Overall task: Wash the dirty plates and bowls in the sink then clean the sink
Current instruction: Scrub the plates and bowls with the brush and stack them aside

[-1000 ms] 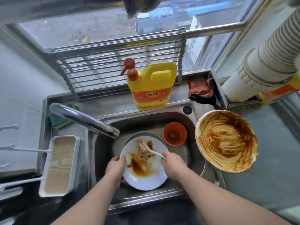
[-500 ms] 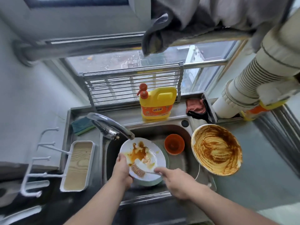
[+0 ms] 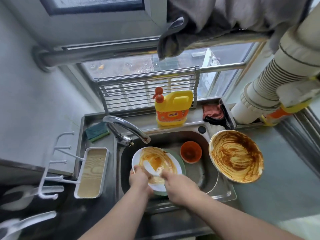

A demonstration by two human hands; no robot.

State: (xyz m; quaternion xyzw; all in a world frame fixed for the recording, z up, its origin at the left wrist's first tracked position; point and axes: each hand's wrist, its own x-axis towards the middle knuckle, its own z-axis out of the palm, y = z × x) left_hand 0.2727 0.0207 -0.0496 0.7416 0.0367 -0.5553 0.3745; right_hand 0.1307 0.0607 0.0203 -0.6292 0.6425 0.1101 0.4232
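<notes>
Scrubbing is shown over the stainless steel sink: one round white plate smeared with orange-brown sauce is held at its near left rim by the left hand, whose grip is closed on the rim with the thumb over the edge. One white-handled dish brush is held by the right hand, its grip curled around the handle, and the brush lies across the plate's face between the two hands. Under the white plate, the edge of one green plate is seen, so two plates are counted inside the sink. Just beyond and to the right of the right hand, one small orange bowl stands in the basin. Farther right, one large round sauce-streaked plate rests over the sink's right rim and the counter. Beyond both hands, one curved chrome faucet reaches over the plate, and one yellow detergent jug with an orange pump stands on the back ledge. To the left of the left hand, one green sponge and one white rectangular tray are placed.
</notes>
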